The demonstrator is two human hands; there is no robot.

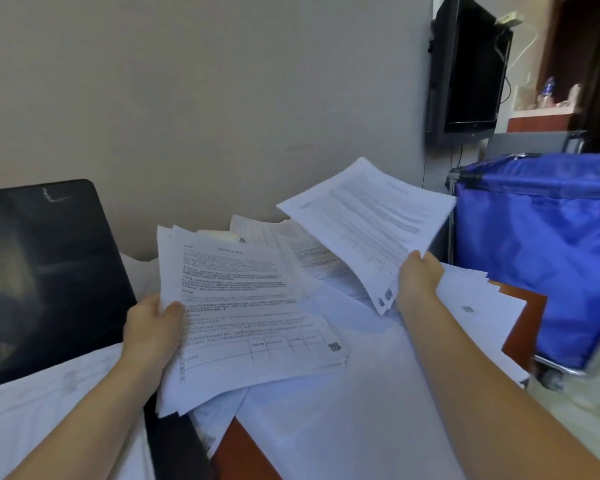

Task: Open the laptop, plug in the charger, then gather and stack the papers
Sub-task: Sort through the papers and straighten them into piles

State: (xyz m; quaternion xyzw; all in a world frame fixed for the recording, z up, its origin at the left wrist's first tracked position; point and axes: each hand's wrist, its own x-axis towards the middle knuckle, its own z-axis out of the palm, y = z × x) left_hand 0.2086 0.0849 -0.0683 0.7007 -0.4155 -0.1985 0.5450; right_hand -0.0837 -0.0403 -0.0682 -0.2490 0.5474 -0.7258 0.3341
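Head view: my left hand [153, 336] grips a thick sheaf of printed white papers [246, 306]; my right hand [418, 278] pinches another few printed sheets [368, 220] above the red-brown surface [523, 327]. I should square edges before stacking.

The upright dark screen of the open black laptop [49, 271] stands just beside the left hand [153, 330] and closes off that side, while the plain beige wall [222, 98] rises right behind the reddish-brown desk [246, 455] and bars its far edge. On the right, a blue fabric cart on a metal frame [551, 254] stands near the desk's edge. Open room lies between the thick sheaf of printed white papers [243, 306] gripped in the left hand and the thinner raised sheaf [371, 220] in the right hand [420, 282], above loose white sheets [361, 375] lying flat.
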